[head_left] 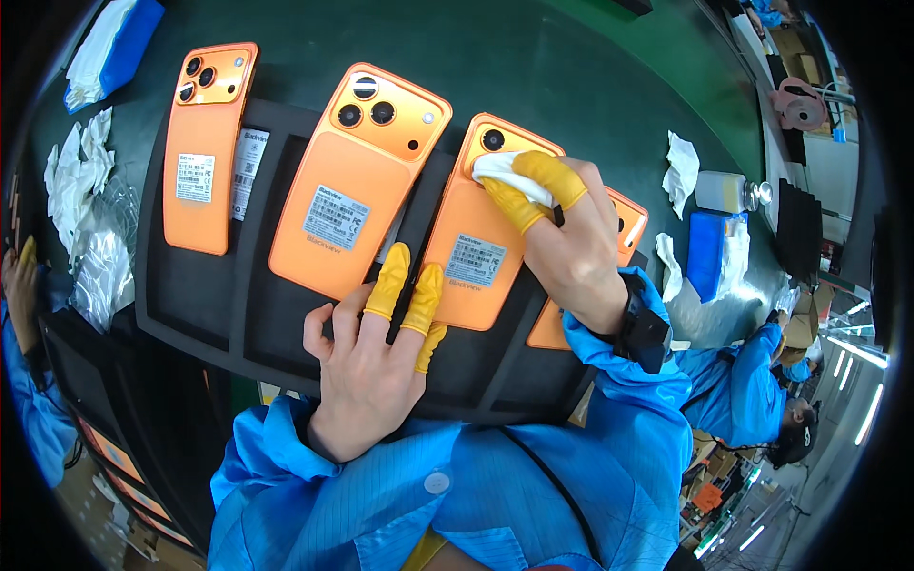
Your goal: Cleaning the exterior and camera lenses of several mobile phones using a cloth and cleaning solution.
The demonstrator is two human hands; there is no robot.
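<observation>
Several orange phones lie back side up on a black compartmented tray. My right hand, with yellow finger cots, pinches a folded white wiping cloth. The cloth presses on the camera area of the third phone from the left and hides part of its lenses. My left hand has its fingers stretched out, two of them at that phone's lower left corner and the thumb by its bottom edge. Beside it lies the second phone, with the first phone farther left. A fourth phone is partly behind my right forearm.
Crumpled white wipes and clear plastic film lie at left. A blue box of white sheets stands far left. At right are another blue box and a clear bottle. Co-workers in blue sit on both sides.
</observation>
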